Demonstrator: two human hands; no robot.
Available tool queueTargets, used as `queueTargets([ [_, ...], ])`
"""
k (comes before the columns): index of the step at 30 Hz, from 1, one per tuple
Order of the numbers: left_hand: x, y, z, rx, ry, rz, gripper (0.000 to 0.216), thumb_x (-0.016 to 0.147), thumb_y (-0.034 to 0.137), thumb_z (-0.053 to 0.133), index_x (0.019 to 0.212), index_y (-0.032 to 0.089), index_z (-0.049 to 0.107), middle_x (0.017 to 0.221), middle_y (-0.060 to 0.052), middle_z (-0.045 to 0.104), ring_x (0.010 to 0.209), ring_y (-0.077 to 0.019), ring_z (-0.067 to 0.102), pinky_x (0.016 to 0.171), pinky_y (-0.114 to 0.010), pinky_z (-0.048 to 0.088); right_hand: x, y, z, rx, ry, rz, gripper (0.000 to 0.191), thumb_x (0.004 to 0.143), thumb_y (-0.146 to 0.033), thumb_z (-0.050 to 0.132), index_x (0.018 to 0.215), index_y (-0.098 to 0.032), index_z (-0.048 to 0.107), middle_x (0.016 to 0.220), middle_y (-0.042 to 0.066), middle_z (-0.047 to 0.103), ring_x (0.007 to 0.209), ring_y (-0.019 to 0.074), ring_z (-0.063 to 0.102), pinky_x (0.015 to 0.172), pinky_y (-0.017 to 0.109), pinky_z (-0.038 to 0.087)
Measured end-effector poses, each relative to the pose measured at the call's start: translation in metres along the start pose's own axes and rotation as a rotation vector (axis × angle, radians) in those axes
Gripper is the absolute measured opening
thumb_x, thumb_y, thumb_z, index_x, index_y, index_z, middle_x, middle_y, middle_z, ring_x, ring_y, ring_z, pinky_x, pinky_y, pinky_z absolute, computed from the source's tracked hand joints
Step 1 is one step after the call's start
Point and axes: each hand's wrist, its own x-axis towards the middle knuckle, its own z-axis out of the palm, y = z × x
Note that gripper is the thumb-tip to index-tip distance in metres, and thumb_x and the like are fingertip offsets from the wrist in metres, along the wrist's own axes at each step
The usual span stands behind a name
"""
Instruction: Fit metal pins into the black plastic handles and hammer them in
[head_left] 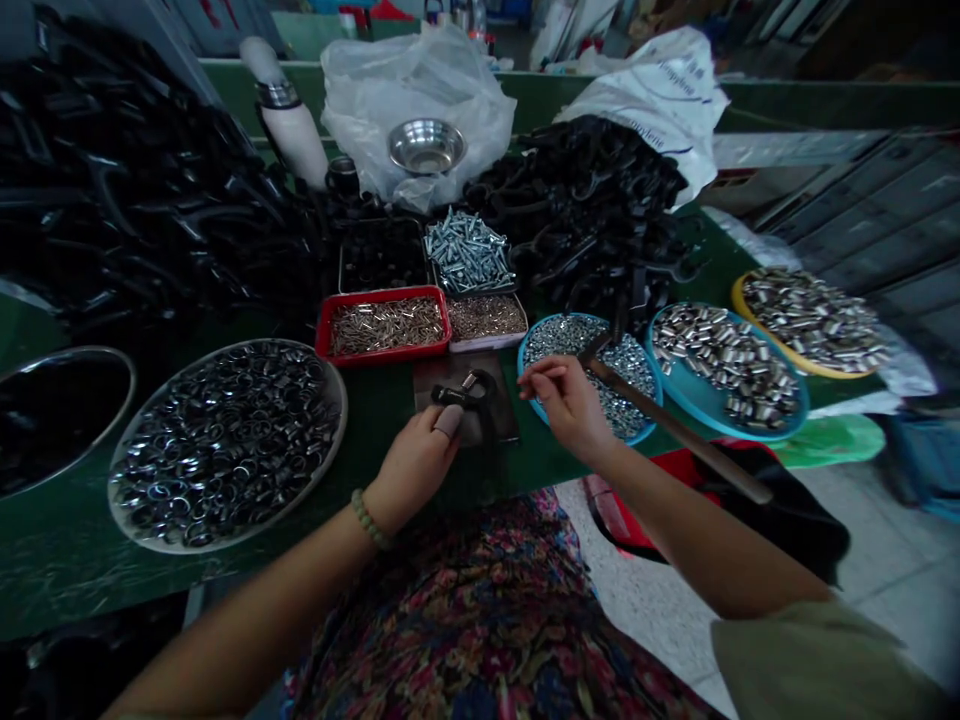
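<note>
My left hand [420,455] is closed on a black hook-shaped part [480,395], holding it over a flat metal plate [506,415] on the bench. A small shiny metal pin or bolt shows at the part's curved end. A cover is on one finger of this hand. My right hand [566,405] hovers at the left edge of a blue tray [651,430] of small shiny metal pieces, its fingertips together; whether anything tiny is between them is hidden. A hammer [675,430] lies across that tray, its wooden handle pointing toward me.
Left stands a round tray of black rings [232,440]. Ahead are a red tray of small pins [386,325], a heap of screws [469,252] and piled black parts [600,200]. Right are a blue tray [784,425] and a yellow tray [847,373] of metal sleeves.
</note>
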Motion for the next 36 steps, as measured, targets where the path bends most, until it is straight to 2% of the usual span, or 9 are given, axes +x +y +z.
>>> queueTargets([
  [3,0.001,0.006,0.005,0.005,0.013,-0.004,0.029,0.092,0.025,0.046,0.120,0.018,0.050,0.105,-0.010,0.058,0.090,-0.0226,0.056,0.079,-0.034,0.049,0.003,-0.019,0.033,0.160,-0.017,0.092,0.016,0.099,-0.037,0.037,0.096,-0.023,0.042,0.084,0.003,0.067,0.066,0.0124,0.066,0.064,0.027,0.053],
  [7,0.003,0.006,0.005,0.005,0.020,0.006,0.027,0.093,0.024,0.044,0.118,0.016,0.051,0.104,-0.010,0.058,0.089,-0.0225,0.056,0.079,-0.034,0.050,0.006,-0.019,0.056,0.112,0.003,0.105,0.018,0.098,-0.039,0.037,0.095,-0.022,0.040,0.082,0.004,0.067,0.066,0.0131,0.067,0.064,0.026,0.052],
  [20,0.002,0.002,0.007,0.017,0.033,0.023,0.030,0.092,0.024,0.046,0.121,0.017,0.050,0.100,-0.009,0.057,0.086,-0.0229,0.055,0.075,-0.034,0.050,0.001,-0.016,0.064,-0.026,0.020,0.048,0.014,0.098,-0.034,0.038,0.095,-0.022,0.044,0.084,0.005,0.065,0.066,0.0130,0.067,0.062,0.025,0.052],
  [26,0.003,0.001,0.007,0.027,0.022,0.023,0.029,0.093,0.024,0.045,0.121,0.018,0.050,0.100,-0.009,0.057,0.086,-0.0225,0.055,0.075,-0.034,0.049,0.003,-0.016,0.071,-0.187,-0.021,-0.028,0.014,0.096,-0.035,0.040,0.094,-0.022,0.044,0.083,0.007,0.065,0.067,0.0177,0.066,0.062,0.030,0.051],
  [30,0.002,0.001,0.007,0.043,0.019,0.025,0.029,0.093,0.024,0.046,0.120,0.018,0.050,0.100,-0.009,0.057,0.086,-0.0225,0.055,0.075,-0.034,0.049,0.026,-0.018,0.072,-0.126,-0.087,0.132,0.013,0.095,-0.035,0.040,0.089,-0.023,0.040,0.071,0.002,0.063,0.058,0.0157,0.062,0.057,0.028,0.047],
  [33,0.003,0.002,0.005,0.061,0.008,0.013,0.028,0.092,0.024,0.047,0.118,0.018,0.051,0.100,-0.008,0.058,0.085,-0.0222,0.055,0.074,-0.033,0.049,0.046,-0.015,0.071,0.048,-0.146,0.265,0.020,0.095,-0.040,0.041,0.084,-0.024,0.037,0.062,-0.004,0.061,0.048,0.0122,0.057,0.051,0.024,0.045],
  [36,0.005,0.004,0.005,0.076,-0.004,0.002,0.027,0.092,0.024,0.046,0.118,0.018,0.052,0.099,-0.008,0.058,0.083,-0.0223,0.056,0.072,-0.033,0.049,0.065,-0.009,0.073,0.297,-0.165,0.504,0.026,0.094,-0.045,0.040,0.080,-0.025,0.033,0.053,-0.008,0.057,0.036,0.0101,0.050,0.039,0.020,0.038],
])
